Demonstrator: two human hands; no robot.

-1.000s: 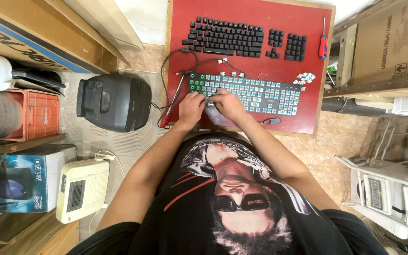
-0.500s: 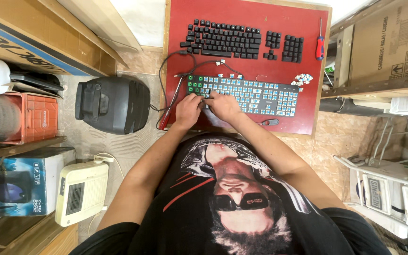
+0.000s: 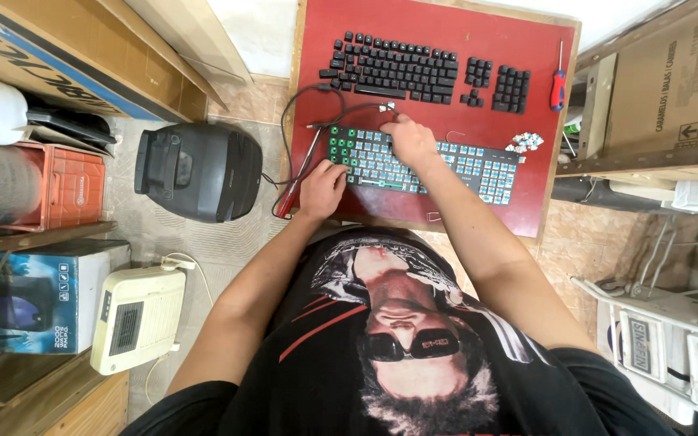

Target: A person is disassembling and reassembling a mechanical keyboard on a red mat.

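Keyboard (image 3: 446,161), keycaps stripped, is lying on red board (image 3: 438,44). Left hand (image 3: 322,187) is bracing its near edge; right hand (image 3: 410,141) is pressing loosely on switches. Probably mid-disassembly; next needs steady pull.

Both bare arms reached forward from the person's torso, elbows bent and spread wide. The left forearm ran up and slightly inward, its wrist straight, and the left hand (image 3: 321,188) lay palm down with the fingers curled loosely, knuckles upward. The right arm stretched farther out, angling inward so that the right hand (image 3: 410,143) sat ahead of the left one and near it, the two apart. That hand was also palm down, fingers bent at the tips, nothing visibly gripped in either hand
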